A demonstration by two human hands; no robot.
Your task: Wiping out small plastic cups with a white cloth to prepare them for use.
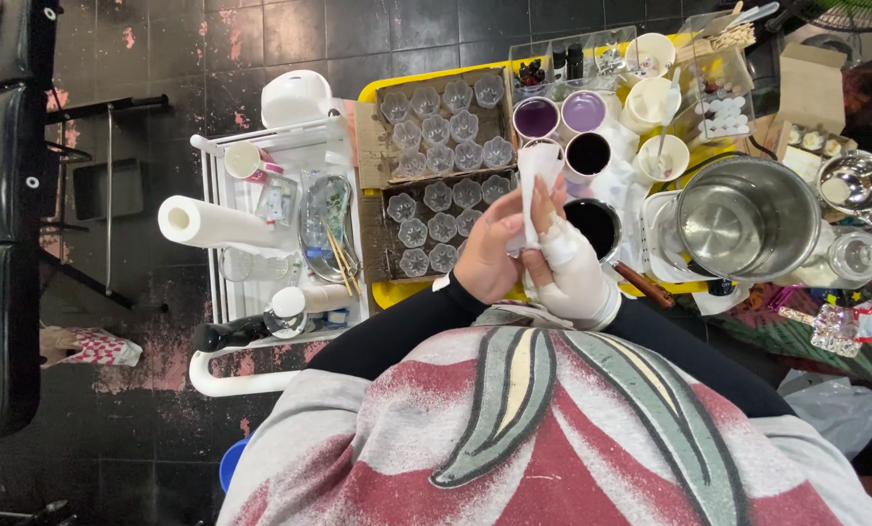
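Black tiled floor [260,39], pink-stained; black bench [2,224] left.

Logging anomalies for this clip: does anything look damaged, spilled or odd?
The right hand is wrapped in white bandage-like cloth, unlike the bare left hand. Both hold a white tissue. No spill shows.

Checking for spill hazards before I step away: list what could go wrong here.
1. Both hands, left hand and bandaged right hand, work a white sheet right above open cups of dark liquid; the sheet might dip in or tip one.
2. The clear moulds sit tightly packed beside the hands; a nudge could scatter them.
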